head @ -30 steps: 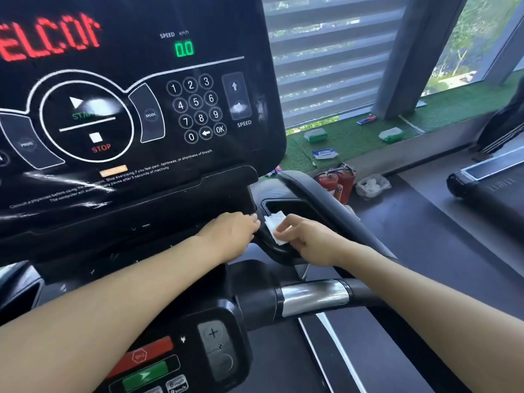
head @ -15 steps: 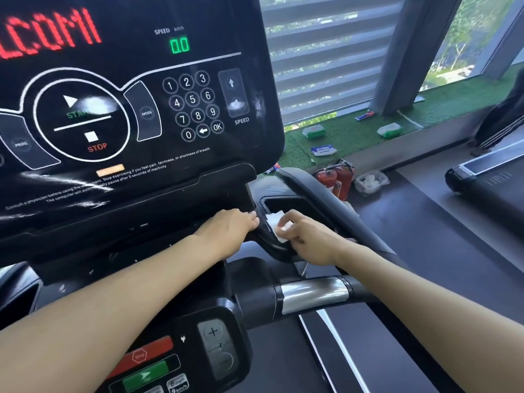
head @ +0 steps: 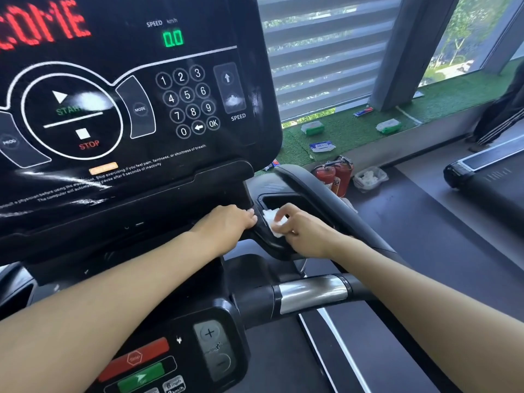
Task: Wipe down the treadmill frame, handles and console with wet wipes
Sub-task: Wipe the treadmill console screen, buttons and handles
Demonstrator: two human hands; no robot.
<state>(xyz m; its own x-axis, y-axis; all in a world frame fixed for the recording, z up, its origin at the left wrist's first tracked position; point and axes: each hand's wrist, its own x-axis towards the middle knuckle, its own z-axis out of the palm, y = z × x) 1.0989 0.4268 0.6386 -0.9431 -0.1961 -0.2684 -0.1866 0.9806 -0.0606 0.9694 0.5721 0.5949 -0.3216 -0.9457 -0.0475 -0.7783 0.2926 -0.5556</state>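
At the right-hand edge of a treadmill console, a person's right hand pinches a crumpled white wet wipe between curled fingers and thumb, pressing it against the inner rim of the black cup-holder tray beside the screen. The left hand rests palm-down on the ledge just under the console, fingers bent over its edge, fingertips just beside the wipe and grasping nothing separate. The console shows red scrolling letters, a green "0.0" under SPEED, a number keypad and START and STOP marks. Nearer the camera, a black handlebar with a silver sensor band runs under the right forearm, and a lower control pad carries a red stop button, a green button and plus and minus keys. Beyond the treadmill, three wipe packets lie on a strip of green artificial turf along the window, two red fire extinguishers stand on the floor beside a clear bag of white material, and part of a second treadmill shows at far right
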